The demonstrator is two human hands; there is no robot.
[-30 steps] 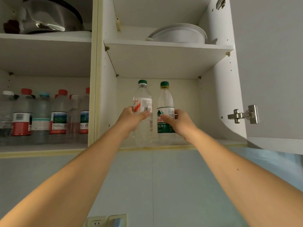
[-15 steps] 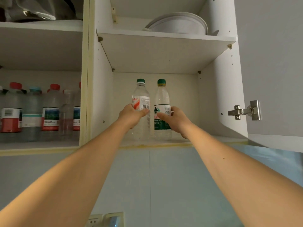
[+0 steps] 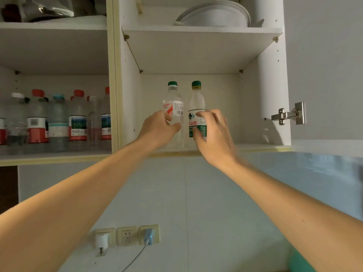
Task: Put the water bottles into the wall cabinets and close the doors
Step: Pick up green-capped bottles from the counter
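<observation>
Item: right cabinet, lower shelf, door standing open on its hinge.

Contents: two bottles standing upright, side by side, near the front edge of the shelf and toward its left half. Left bottle is bearing a red and white label; right bottle is bearing a green one. Both caps are on.

Left hand: fingers are curling loosely at the left bottle's body, thumb across the front; whether they are gripping or only touching cannot be told.

Right hand: fingers are spreading open in front of the right bottle, blurred, appearing to be letting go.

Adjoining item: left cabinet, its lower shelf already carrying a row of bottles, its door out of view.

Upper shelf, right cabinet: plates stacked.

Handling note, as judgement: the step in hand is releasing. Each hand is best opening straight outward, not dragging sideways, since the bottles are standing close together and one tipping would be knocking the other. Both are sitting close to the front edge; nudging them toward the back wall before withdrawing would be keeping them clear of the closing door. Doors are remaining to be shut
</observation>
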